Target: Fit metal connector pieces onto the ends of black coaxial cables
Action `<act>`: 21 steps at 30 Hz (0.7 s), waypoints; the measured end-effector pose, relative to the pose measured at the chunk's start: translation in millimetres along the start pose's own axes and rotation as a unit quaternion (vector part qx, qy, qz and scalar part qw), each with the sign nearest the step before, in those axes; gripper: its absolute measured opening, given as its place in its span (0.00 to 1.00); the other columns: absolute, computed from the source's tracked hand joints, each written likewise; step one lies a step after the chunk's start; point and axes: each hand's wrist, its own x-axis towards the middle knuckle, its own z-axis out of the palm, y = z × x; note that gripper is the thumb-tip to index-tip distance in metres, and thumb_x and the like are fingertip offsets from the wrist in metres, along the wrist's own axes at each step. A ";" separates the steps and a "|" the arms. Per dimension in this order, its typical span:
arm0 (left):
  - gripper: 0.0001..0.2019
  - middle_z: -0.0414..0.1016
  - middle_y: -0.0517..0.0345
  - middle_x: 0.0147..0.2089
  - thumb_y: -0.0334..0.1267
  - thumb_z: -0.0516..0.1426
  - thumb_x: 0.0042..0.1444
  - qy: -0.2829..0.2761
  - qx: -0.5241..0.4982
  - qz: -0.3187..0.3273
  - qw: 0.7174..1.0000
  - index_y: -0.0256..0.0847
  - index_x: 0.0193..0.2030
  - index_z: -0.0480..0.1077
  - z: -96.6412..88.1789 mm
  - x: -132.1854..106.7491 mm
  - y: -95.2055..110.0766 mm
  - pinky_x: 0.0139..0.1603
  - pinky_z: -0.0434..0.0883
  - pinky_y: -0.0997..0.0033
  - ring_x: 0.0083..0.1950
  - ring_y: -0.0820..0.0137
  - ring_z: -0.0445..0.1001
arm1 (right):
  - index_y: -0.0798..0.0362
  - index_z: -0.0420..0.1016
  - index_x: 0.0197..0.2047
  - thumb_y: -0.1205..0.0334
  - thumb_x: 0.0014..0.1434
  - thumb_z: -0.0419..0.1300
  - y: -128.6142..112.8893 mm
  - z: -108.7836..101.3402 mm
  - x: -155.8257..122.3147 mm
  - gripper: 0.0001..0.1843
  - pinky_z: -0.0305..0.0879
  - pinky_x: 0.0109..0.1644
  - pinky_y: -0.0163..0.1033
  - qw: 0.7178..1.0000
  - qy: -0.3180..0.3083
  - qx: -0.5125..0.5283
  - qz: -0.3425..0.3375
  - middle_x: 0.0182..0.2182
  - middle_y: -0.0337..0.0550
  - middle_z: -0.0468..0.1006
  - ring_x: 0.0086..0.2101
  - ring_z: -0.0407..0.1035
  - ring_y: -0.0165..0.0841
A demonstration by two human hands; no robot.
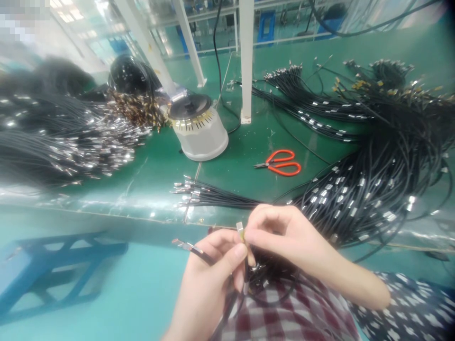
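Observation:
My left hand (213, 270) is closed round black cables over my lap. One black cable (201, 252) sticks out past its fingers to the left, with a stripped, shiny end. Between the fingertips of both hands stands a small metal connector (240, 228), upright, with a yellowish-green part below it. My right hand (284, 232) pinches at the side of this connector, thumb and forefinger together. More black cables (265, 279) lie on the checked cloth of my lap, partly hidden under my hands.
Red-handled scissors (284, 163) lie on the green table (245, 151). A white tub (204, 139) bears a black disc with gold-coloured pieces round its rim. Large black cable bundles lie left (71, 147) and right (341, 184). White posts (246, 61) rise behind; a blue stool (64, 270) stands at lower left.

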 end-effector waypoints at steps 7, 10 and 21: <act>0.06 0.71 0.62 0.19 0.34 0.66 0.48 0.013 0.010 0.012 1.000 0.36 0.29 0.74 2.2 -1.2 1.1 0.19 0.60 0.82 0.17 0.81 0.62 | 0.54 0.72 0.24 0.63 0.53 0.64 0.3 5.2 0.0 0.09 0.64 0.33 0.37 1.000 0.019 0.002 0.006 0.22 0.39 0.73 0.27 0.68 0.31; 0.07 0.72 0.62 0.20 0.36 0.66 0.49 0.009 0.022 0.030 0.999 0.36 0.29 0.73 2.3 -1.8 -0.5 0.19 0.61 0.82 0.17 0.81 0.61 | 0.54 0.70 0.24 0.63 0.53 0.63 0.4 10.2 -0.2 0.09 0.63 0.33 0.37 0.999 0.034 0.017 0.018 0.22 0.38 0.72 0.26 0.67 0.31; 0.15 0.67 0.62 0.19 0.45 0.60 0.57 0.043 0.118 0.061 0.990 0.38 0.24 0.70 -2.5 -6.4 -1.7 0.20 0.57 0.78 0.18 0.79 0.59 | 0.54 0.69 0.23 0.69 0.52 0.61 -2.2 18.2 -3.6 0.08 0.61 0.34 0.38 0.998 0.053 0.000 -0.017 0.23 0.37 0.70 0.27 0.65 0.31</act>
